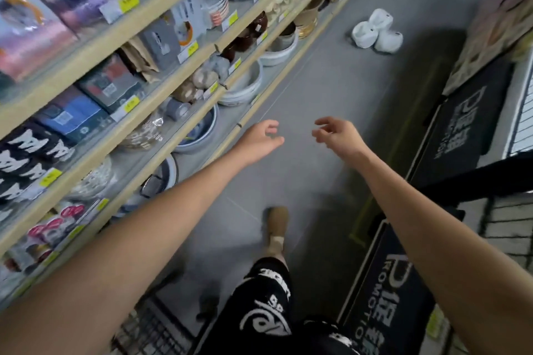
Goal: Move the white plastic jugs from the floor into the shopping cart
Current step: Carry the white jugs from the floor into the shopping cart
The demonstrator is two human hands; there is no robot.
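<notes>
A cluster of white plastic jugs [376, 33] sat on the grey tiled floor [331, 89] near the far end of the long wooden shelving [95, 52]. The left hand [259, 138] and right hand [340, 135] hung empty, fingers loosely curled. The jugs looked light, rigid and smooth; their handles probably offered the surest hold.

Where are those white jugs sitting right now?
In the head view, the white jugs sit clustered on the grey floor at upper right, just right of the bottom shelf of bowls.

Black shorts [268, 311] w/ white print — tan shoe [275, 222].
</notes>
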